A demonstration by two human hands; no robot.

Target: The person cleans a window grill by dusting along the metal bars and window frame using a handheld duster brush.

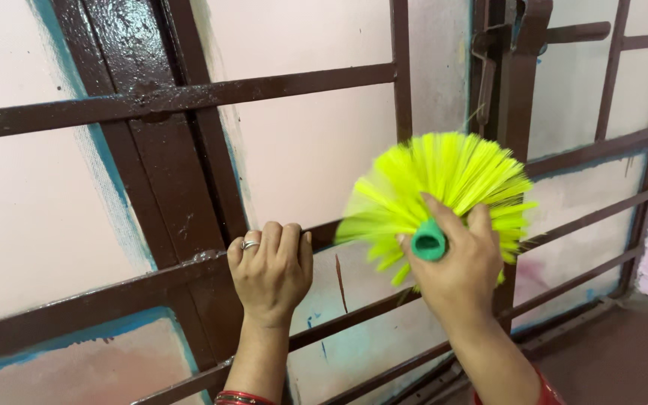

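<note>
- Brush (444, 176), with neon-yellow bristles fanned into a round head and a green handle, is pressed toward the brown metal window grille (189, 94), right of centre in my view and just below the latch (489, 67).
- My right hand (455, 262) is closed around the green handle, whose hollow end points back at the camera; thumb and fingers wrap it from both sides.
- The bristle edges look blurred on the left side.
- My left hand (270, 270) is closed over a horizontal bar (76, 315) of the grille, fingers curled on top, a ring (250, 244) on one finger.
- Red bangles (240, 397) show at the left wrist, at the bottom edge of the view.
- Behind the bars, frosted pink-white glass panes (316, 142) carry streaks of blue paint along their edges.
- A brown sill (609, 352) runs beneath the grille at lower right.
</note>
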